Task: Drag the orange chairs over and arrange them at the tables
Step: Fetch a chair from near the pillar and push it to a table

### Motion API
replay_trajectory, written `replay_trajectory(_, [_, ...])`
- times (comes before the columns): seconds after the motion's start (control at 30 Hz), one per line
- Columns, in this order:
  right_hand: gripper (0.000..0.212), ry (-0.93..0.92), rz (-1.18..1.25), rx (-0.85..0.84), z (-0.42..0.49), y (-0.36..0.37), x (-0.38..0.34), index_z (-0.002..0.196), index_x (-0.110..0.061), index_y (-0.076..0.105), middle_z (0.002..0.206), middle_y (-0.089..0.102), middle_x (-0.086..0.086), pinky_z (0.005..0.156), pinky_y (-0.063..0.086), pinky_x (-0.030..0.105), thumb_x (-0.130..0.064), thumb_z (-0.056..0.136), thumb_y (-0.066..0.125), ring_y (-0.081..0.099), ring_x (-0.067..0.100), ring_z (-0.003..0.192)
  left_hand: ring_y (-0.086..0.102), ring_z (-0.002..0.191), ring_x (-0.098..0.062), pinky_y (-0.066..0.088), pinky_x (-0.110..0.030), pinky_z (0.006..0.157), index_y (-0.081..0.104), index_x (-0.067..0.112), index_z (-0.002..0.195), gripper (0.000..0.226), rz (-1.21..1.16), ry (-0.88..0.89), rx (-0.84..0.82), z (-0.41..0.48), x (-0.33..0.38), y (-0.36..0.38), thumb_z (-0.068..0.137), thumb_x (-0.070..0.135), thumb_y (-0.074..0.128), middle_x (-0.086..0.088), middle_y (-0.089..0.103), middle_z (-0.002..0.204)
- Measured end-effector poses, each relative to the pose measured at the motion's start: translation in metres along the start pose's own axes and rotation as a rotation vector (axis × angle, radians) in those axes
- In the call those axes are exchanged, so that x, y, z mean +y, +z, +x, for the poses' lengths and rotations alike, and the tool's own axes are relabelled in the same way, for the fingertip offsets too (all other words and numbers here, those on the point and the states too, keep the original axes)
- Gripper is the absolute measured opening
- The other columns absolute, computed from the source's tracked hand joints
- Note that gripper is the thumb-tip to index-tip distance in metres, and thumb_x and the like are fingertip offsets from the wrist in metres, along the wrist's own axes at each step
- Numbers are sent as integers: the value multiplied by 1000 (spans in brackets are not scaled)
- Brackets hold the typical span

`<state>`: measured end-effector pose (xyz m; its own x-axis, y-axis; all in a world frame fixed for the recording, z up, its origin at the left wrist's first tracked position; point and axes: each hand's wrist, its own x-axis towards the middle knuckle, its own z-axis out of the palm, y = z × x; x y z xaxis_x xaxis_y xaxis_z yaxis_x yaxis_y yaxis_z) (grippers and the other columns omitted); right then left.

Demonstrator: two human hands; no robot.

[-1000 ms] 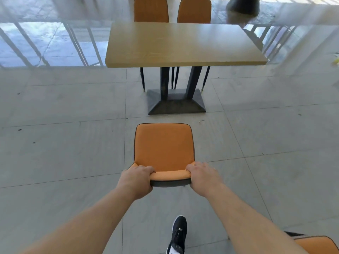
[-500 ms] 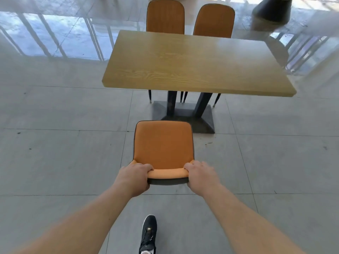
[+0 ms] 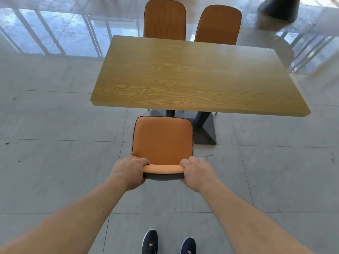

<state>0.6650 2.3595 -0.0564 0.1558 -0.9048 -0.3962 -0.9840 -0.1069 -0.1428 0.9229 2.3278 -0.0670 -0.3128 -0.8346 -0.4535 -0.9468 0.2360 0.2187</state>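
An orange chair [image 3: 162,139] with a dark-piped seat stands right before me, its front edge just short of the near edge of a wooden table [image 3: 192,77]. My left hand [image 3: 129,171] grips the left end of the backrest top. My right hand [image 3: 197,171] grips the right end. Two more orange chairs, one [image 3: 164,20] on the left and one [image 3: 218,25] on the right, stand at the table's far side, facing me.
The table's dark pedestal base [image 3: 205,132] sits on the grey tiled floor just right of the held chair. A glass wall with white railings [image 3: 45,33] runs behind the table. A dark round base [image 3: 277,8] shows at the top right. My shoes [image 3: 167,243] are at the bottom.
The chair in my hands has come forward to the table's near edge, and the table now looms much larger. I have stepped up behind it, with both feet now in view.
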Motion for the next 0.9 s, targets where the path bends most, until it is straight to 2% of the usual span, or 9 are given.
replay_trajectory(0.27, [14, -68, 25, -28, 9, 5, -27, 107, -27, 54, 104, 58, 0, 85, 52, 44, -26, 93, 56, 53, 24, 96, 56, 119, -15, 47, -41, 100, 54, 48, 130, 43, 90, -53, -61, 1, -28, -11, 89, 37, 62, 16, 62, 126])
replay_trajectory(0.53, [21, -51, -6, -95, 5, 3, -10, 112, -31, 58, 106, 62, -3, 81, 52, 39, -29, 91, 60, 55, 21, 96, 58, 106, -15, 50, -38, 88, 58, 43, 118, 32, 49, -14, -58, -5, -12, -6, 87, 36, 62, 16, 64, 110])
replay_trajectory(0.63, [24, -29, -15, -102, 1, 5, -2, 114, -33, 58, 107, 62, -5, 79, 52, 38, -29, 90, 61, 55, 20, 96, 59, 103, -14, 51, -40, 88, 58, 42, 116, 30, 47, 6, -38, -8, -4, 0, 87, 35, 62, 15, 64, 107])
replay_trajectory(0.8, [28, 11, -15, -95, -5, 2, -7, 117, -32, 56, 113, 62, -3, 83, 52, 40, -34, 90, 63, 54, 21, 101, 58, 102, -12, 52, -37, 91, 56, 43, 125, 40, 33, 54, -32, -10, 0, -2, 88, 43, 68, 15, 64, 111])
replay_trajectory(0.9, [50, 40, 42, -65, -21, -10, -11, 130, -31, 52, 122, 60, -4, 92, 51, 39, -51, 88, 70, 54, 20, 109, 56, 105, -9, 51, -31, 91, 51, 45, 132, 54, -10, 139, -61, -12, 18, -7, 83, 58, 70, 18, 63, 116])
